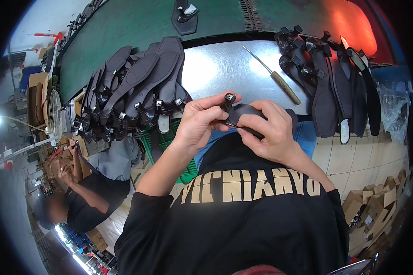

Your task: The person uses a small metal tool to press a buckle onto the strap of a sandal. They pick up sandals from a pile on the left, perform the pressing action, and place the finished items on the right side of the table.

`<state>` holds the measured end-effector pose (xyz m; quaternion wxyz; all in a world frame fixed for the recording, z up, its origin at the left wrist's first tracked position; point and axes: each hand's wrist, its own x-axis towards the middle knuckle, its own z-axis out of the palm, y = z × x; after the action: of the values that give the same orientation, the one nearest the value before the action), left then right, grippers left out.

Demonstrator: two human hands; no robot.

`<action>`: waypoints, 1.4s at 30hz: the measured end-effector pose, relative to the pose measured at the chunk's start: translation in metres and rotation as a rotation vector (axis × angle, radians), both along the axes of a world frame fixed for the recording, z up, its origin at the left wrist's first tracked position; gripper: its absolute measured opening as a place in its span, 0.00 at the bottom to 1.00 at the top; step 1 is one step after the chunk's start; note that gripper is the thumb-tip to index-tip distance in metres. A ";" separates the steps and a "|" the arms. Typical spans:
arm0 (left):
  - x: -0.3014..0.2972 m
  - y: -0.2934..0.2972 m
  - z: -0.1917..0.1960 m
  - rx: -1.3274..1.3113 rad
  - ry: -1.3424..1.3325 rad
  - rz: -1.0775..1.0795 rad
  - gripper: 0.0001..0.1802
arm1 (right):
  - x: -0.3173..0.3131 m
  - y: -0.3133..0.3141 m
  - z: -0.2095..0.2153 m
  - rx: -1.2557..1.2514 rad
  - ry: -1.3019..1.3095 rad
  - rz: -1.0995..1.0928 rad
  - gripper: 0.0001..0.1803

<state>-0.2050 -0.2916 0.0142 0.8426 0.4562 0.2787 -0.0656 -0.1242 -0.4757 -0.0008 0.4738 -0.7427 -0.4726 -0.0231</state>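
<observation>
Both of my hands hold one black heeled shoe sole [247, 111] in front of my chest. The fingers of my left hand [198, 120] are closed around its heel end, where a small block heel [229, 97] points up. My right hand [270, 130] grips the sole farther forward, thumb and fingers pressed on its edges. What lies under the fingers is hidden. Beyond my hands an awl [284, 86] with a tan handle and thin metal shaft rests on a shiny metal tabletop [206, 68].
Heaps of black heeled soles lie at left [144, 73] and right [323, 82]. A single sole [185, 20] sits on the green belt [142, 20] at the back. A green crate [188, 170] stands below. At left are a co-worker [96, 197] and a fan [54, 114]; cardboard boxes [371, 206] lie lower right.
</observation>
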 end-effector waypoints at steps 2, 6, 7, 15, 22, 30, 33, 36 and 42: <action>0.000 0.002 0.002 -0.064 -0.002 -0.015 0.26 | -0.001 -0.001 -0.001 0.016 -0.015 0.004 0.11; 0.000 0.001 0.004 -0.112 -0.138 0.017 0.26 | 0.003 -0.005 0.009 0.036 0.133 0.062 0.14; -0.001 0.000 0.003 -0.067 -0.124 0.000 0.26 | 0.002 -0.004 0.006 0.044 0.159 0.033 0.15; -0.007 -0.003 -0.021 0.142 -0.087 -0.098 0.20 | -0.003 -0.003 0.004 -0.038 0.260 -0.042 0.10; -0.004 -0.010 -0.019 0.259 -0.115 -0.109 0.17 | -0.002 -0.003 -0.003 -0.019 0.111 -0.072 0.09; -0.006 -0.013 -0.026 0.370 -0.130 -0.178 0.17 | -0.009 0.000 -0.004 -0.010 0.095 -0.093 0.08; -0.007 -0.015 -0.030 0.382 -0.122 -0.176 0.17 | -0.010 0.000 -0.004 -0.021 0.111 -0.100 0.08; -0.008 -0.018 -0.026 0.410 -0.112 -0.178 0.15 | -0.009 -0.001 -0.007 -0.043 0.137 -0.116 0.08; -0.016 -0.018 -0.028 0.482 -0.110 -0.195 0.09 | -0.007 -0.004 -0.010 -0.077 0.193 -0.080 0.08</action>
<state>-0.2209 -0.3096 -0.0139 0.7131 0.6713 0.1951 -0.0533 -0.1313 -0.4801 -0.0106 0.4868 -0.7776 -0.3952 0.0476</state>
